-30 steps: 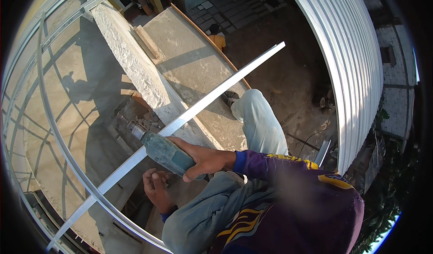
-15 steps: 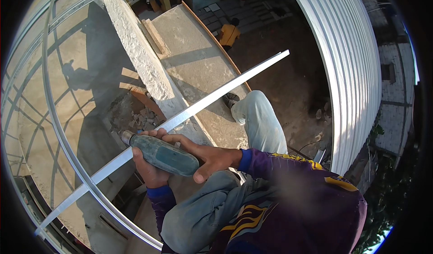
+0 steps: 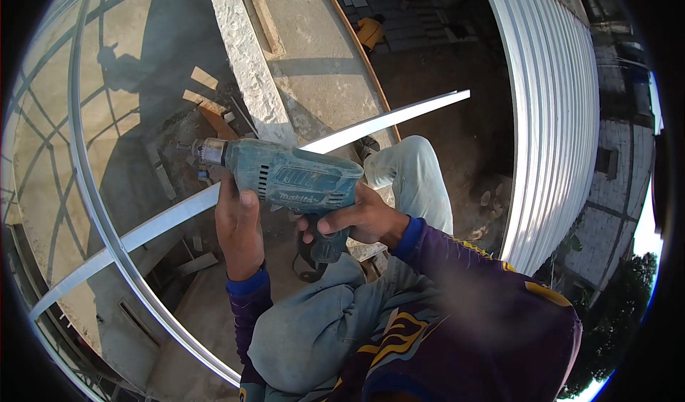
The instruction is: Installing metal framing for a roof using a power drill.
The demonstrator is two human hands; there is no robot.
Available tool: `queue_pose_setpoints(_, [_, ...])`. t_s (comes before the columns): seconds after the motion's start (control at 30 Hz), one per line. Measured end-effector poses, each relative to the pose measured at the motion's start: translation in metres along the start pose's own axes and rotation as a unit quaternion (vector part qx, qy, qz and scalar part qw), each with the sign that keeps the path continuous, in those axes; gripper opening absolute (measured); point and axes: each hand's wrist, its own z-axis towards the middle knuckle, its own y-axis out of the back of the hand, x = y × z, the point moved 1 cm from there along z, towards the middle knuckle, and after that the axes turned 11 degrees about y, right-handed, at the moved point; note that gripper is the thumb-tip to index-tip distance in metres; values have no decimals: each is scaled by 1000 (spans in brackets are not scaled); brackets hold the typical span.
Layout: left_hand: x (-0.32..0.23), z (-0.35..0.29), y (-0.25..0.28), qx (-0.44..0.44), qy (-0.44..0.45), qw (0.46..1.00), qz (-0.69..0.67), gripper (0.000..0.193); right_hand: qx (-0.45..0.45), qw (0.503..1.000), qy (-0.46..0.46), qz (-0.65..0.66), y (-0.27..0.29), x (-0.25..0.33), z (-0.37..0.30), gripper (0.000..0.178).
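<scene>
A dusty teal power drill (image 3: 303, 174) lies sideways above my lap, its metal chuck pointing left. Around its handle, my right hand (image 3: 364, 216) is closed, with the thumb along the near side. The front of the drill body rests in my left hand (image 3: 239, 227), whose thumb shows on the near side while the other fingers are partly hidden behind the tool. A black strap (image 3: 307, 266) hangs below the handle. Behind the drill a silver metal bar (image 3: 389, 116) runs slantwise, crossing a curved metal rail (image 3: 100, 213) at the left.
A rough concrete wall top (image 3: 246, 59) runs beside a concrete slab (image 3: 325, 81), where my foot rests. White corrugated sheeting (image 3: 546, 116) curves down the right. Far below, a person in a yellow top (image 3: 369, 31) is bent over. Broken rubble (image 3: 189, 127) and wood pieces lie below at the left.
The drill has been turned from its top toward its side, so its body and handle now show. My right hand has shifted from over the body down to the handle.
</scene>
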Motion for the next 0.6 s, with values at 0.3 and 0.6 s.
queue_pose_setpoints(0.3, [62,-62,48,-36,208,977,21,30,20,948,124,-293,17,113,5,86])
queue_pose_setpoints(0.6, [127,-46,94,-257,176,950,-12,28,45,820,36,-569,6,207,100,72])
